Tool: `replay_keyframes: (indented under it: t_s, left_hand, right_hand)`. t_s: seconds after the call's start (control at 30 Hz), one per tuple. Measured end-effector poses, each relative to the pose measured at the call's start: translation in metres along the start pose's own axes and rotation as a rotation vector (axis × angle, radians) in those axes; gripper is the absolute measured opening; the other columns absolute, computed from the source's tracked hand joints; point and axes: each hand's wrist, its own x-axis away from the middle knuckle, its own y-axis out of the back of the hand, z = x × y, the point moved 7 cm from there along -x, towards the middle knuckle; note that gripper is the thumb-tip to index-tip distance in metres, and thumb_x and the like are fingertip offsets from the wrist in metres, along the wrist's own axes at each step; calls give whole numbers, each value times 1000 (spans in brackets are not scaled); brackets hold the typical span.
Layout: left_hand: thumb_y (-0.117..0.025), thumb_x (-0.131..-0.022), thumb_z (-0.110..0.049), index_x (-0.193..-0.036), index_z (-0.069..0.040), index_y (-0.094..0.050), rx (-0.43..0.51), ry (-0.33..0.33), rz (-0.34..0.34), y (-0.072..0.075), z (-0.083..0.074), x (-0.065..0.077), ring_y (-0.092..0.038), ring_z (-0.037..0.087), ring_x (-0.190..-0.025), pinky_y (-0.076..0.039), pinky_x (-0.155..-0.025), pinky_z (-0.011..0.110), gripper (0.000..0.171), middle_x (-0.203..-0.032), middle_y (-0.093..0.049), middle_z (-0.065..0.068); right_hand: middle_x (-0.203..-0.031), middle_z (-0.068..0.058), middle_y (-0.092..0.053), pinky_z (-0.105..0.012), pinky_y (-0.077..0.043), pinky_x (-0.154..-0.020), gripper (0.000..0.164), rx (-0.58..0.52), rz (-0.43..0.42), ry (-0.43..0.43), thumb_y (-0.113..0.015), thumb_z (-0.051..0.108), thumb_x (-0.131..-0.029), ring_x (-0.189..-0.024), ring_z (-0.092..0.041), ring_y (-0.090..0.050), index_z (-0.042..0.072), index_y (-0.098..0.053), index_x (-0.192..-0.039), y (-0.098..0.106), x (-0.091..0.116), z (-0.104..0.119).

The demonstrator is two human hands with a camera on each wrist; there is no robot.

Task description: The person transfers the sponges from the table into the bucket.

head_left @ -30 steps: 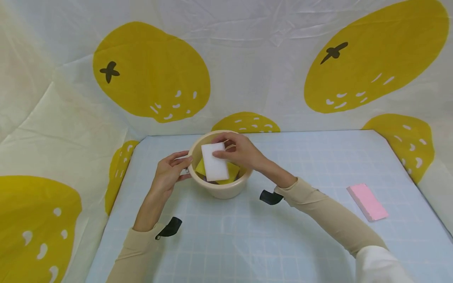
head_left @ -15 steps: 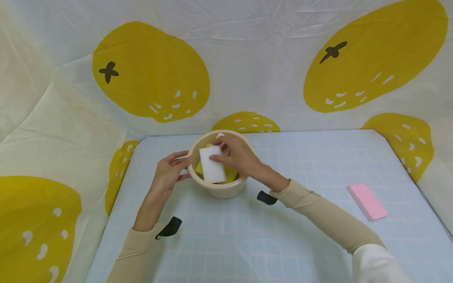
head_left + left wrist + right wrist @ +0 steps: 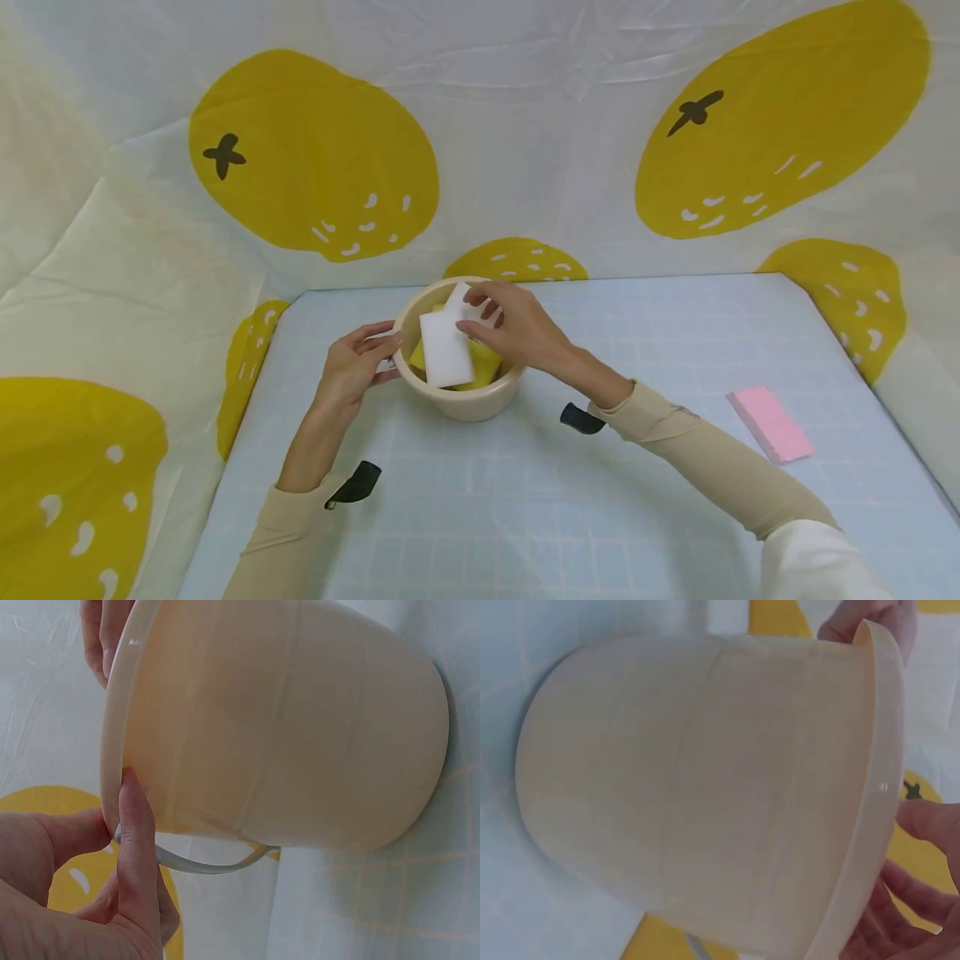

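Observation:
A cream bucket [image 3: 472, 406] stands upright near the far side of the table. At its left rim my left hand [image 3: 351, 367] pinches the edge by the handle joint; in the left wrist view one finger [image 3: 136, 840] lies along the outer wall. Inside the bucket, a white sponge [image 3: 447, 354] leans on yellow sponges [image 3: 483, 367]. Another white piece [image 3: 457, 297] shows behind it, partly hidden by my right hand [image 3: 517, 325]. That hand hovers over the opening, thumb and fingers apart, the thumb at the white sponge's edge. In the right wrist view, its fingers [image 3: 911, 896] are behind the rim.
A pink sponge [image 3: 771, 423] lies on the table at the right. The bucket's grey handle [image 3: 214, 865] hangs down its far side. A lemon-printed sheet [image 3: 517, 150] forms the back wall, and a pale blue gridded cover [image 3: 510, 517] lies on the table.
My right hand lowered the white sponge further toward the front left of the bucket, then let go and drew back slightly. A second white piece came into sight. The left hand stayed at the rim.

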Motion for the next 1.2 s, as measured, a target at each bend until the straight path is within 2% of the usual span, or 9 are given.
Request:
replay_keyframes:
  t_s: [0.27,0.43,0.57,0.77,1.0,1.2]
  left_hand:
    - [-74,-97,-28,-141,-8,-59,-5,7,-1,0,0,1,-64,16,-97,-63,-77,29,51,-129,-63,14]
    - [-74,-97,-28,-141,-8,-59,-6,4,-2,0,0,2,-64,15,-97,-63,-77,28,51,-128,-63,14]
    - [-74,-97,-28,-142,-8,-59,-12,6,-5,1,0,2,-64,15,-97,-63,-77,28,51,-127,-63,14]
    - [-74,-97,-29,-143,-8,-58,-11,3,-1,0,0,2,-64,14,-96,-63,-77,28,53,-129,-63,14]
    - [-74,-97,-28,-142,-8,-59,-7,1,-2,0,0,2,-65,14,-95,-63,-77,28,51,-128,-63,14]
    - [-73,-98,-27,-142,-8,-59,-10,-8,1,0,-1,3,-65,14,-95,-63,-77,28,50,-128,-63,14]
  right_hand:
    - [-115,-11,-69,-42,-61,-85,35,-32,-11,-19,-79,19,-93,-95,-25,-65,1,-66,-119,18,10,-7]
    - [-113,-15,-69,-41,-61,-86,36,-40,-39,4,-80,17,-92,-96,-27,-66,-3,-66,-119,31,17,-13]
    - [-114,-15,-69,-42,-61,-86,37,-13,-61,12,-80,16,-91,-97,-28,-66,-3,-66,-119,41,23,-18]
    - [-115,-13,-69,-46,-60,-90,37,30,-76,-22,-80,19,-92,-101,-30,-66,0,-66,-120,56,34,-31]
    - [-116,-12,-69,-46,-58,-93,34,71,-124,-34,-80,19,-92,-102,-29,-67,2,-68,-118,78,52,-48]
    - [-115,-13,-69,-50,-57,-95,32,106,-159,-85,-79,17,-93,-103,-30,-66,1,-68,-118,97,69,-61]
